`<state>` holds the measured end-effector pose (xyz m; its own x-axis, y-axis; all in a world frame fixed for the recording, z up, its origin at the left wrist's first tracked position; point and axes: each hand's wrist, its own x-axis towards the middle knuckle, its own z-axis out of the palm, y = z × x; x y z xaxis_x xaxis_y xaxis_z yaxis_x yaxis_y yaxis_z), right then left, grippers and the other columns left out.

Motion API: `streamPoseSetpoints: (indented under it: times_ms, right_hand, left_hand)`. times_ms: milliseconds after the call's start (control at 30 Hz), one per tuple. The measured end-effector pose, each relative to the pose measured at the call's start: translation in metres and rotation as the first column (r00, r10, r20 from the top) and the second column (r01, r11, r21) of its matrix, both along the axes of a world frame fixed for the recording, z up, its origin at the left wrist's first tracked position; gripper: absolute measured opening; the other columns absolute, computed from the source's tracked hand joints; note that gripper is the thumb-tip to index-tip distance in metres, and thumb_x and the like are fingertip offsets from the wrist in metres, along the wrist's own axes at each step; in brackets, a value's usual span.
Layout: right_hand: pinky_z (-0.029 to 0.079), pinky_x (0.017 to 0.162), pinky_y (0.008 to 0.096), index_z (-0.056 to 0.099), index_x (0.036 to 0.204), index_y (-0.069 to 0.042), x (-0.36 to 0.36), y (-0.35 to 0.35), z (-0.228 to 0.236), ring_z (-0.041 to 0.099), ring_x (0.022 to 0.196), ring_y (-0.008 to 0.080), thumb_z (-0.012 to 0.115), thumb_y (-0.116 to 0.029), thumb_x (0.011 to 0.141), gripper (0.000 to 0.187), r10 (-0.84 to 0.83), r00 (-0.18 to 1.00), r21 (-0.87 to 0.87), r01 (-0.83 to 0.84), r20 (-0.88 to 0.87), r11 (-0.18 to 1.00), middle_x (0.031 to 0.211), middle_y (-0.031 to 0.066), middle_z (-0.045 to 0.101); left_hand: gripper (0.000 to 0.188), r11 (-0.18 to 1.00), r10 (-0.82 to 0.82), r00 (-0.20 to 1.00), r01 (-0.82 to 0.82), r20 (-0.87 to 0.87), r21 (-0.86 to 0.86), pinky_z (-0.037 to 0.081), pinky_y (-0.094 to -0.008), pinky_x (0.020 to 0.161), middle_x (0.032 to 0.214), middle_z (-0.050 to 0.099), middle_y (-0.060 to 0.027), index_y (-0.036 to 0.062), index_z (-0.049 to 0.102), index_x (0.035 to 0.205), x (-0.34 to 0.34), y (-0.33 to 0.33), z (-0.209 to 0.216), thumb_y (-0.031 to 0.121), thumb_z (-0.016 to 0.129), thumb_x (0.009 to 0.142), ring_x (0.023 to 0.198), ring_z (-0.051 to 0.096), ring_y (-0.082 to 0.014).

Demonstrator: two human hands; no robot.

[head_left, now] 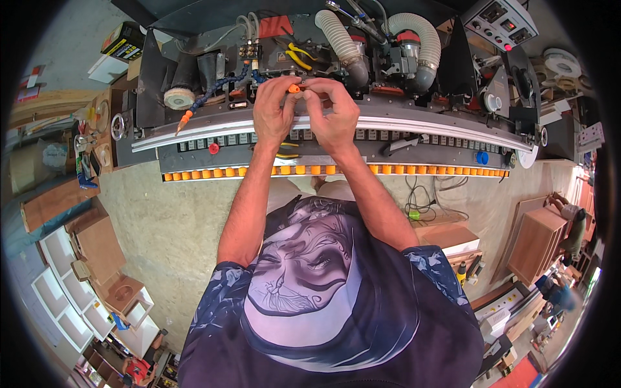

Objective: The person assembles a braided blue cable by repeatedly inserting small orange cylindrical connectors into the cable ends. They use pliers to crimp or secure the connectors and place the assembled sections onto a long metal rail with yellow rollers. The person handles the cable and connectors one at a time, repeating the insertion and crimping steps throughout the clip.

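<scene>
Both of my hands meet over the machine, close to its silver rail point(213, 135). My left hand point(274, 108) is curled with its fingertips on a small orange nozzle point(294, 88). Opposite it, my right hand point(332, 111) pinches thumb against fingers beside the nozzle's tip; whatever lies in that pinch is too small to make out. Just behind my left hand a blue segmented hose point(257, 77) comes down from a brass-fitted valve block point(250, 52). A second blue hose point(215, 86) bends leftward and ends in another orange nozzle point(185, 119). Yellow-handled pliers point(299, 58) lie beyond my hands.
Ribbed grey ducts point(336, 35) and motors fill the machine's back right. A row of orange rollers point(284, 171) runs along its front edge. On the ledge are a red button point(213, 149) and a blue cap point(481, 158). A control box point(501, 24) stands far right; cables point(424, 197) lie on the floor.
</scene>
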<state>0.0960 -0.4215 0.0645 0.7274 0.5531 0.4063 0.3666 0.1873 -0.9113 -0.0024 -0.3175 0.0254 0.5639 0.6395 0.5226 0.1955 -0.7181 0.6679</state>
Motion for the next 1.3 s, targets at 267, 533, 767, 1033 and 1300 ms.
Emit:
streamPoseSetpoints:
  times_ms: [267,533,767,1033,1300]
  right_hand:
    - [0.058,0.069,0.0319,0.074,0.107,-0.001,0.014,-0.006,0.003,0.074,0.080,0.0206,0.074,0.001,0.093,0.014,0.092,0.971,-0.150,-0.059,0.220,0.987,0.101,0.0114,0.077]
    - [0.058,0.071,0.0354,0.076,0.105,-0.004,0.011,-0.005,0.008,0.074,0.081,0.0266,0.076,-0.002,0.091,0.015,0.053,0.959,-0.134,-0.016,0.277,0.991,0.098,0.0114,0.077]
    - [0.058,0.069,0.0358,0.075,0.104,-0.006,0.010,-0.004,0.005,0.074,0.080,0.0267,0.078,-0.005,0.090,0.014,0.021,0.927,-0.182,0.051,0.375,0.982,0.095,0.0086,0.077]
    - [0.058,0.068,0.0360,0.075,0.102,-0.006,0.008,-0.004,0.003,0.074,0.080,0.0264,0.077,-0.003,0.089,0.014,0.020,0.906,-0.185,0.065,0.423,0.981,0.093,0.0083,0.075]
    - [0.058,0.067,0.0362,0.074,0.102,-0.006,0.007,-0.003,0.007,0.074,0.079,0.0277,0.076,-0.001,0.088,0.015,-0.009,0.902,-0.159,0.086,0.432,0.984,0.094,0.0098,0.075]
  left_hand:
    - [0.026,1.000,-0.012,1.000,0.012,0.001,-0.013,0.052,-0.0425,0.098,0.117,0.075,-0.0068,0.0116,0.075,0.119,0.000,0.001,-0.001,0.024,0.075,0.097,0.113,0.066,-0.0312]
    - [0.026,1.000,-0.013,1.000,0.013,-0.001,-0.016,0.051,-0.0423,0.099,0.118,0.075,-0.0066,0.0116,0.074,0.120,0.000,0.001,-0.001,0.023,0.075,0.097,0.114,0.066,-0.0312]
    - [0.026,1.000,-0.014,1.000,0.014,-0.004,-0.019,0.051,-0.0424,0.100,0.119,0.075,-0.0065,0.0121,0.074,0.120,0.000,0.001,-0.003,0.019,0.076,0.095,0.115,0.066,-0.0312]
    - [0.027,1.000,-0.012,1.000,0.012,-0.009,-0.009,0.052,-0.0419,0.099,0.119,0.075,-0.0061,0.0123,0.075,0.120,0.000,0.001,-0.001,0.018,0.076,0.094,0.115,0.066,-0.0304]
    - [0.027,1.000,-0.019,1.000,0.019,0.005,-0.021,0.052,-0.0420,0.098,0.117,0.075,-0.0060,0.0125,0.075,0.120,0.001,0.000,0.000,0.026,0.075,0.097,0.113,0.066,-0.0304]
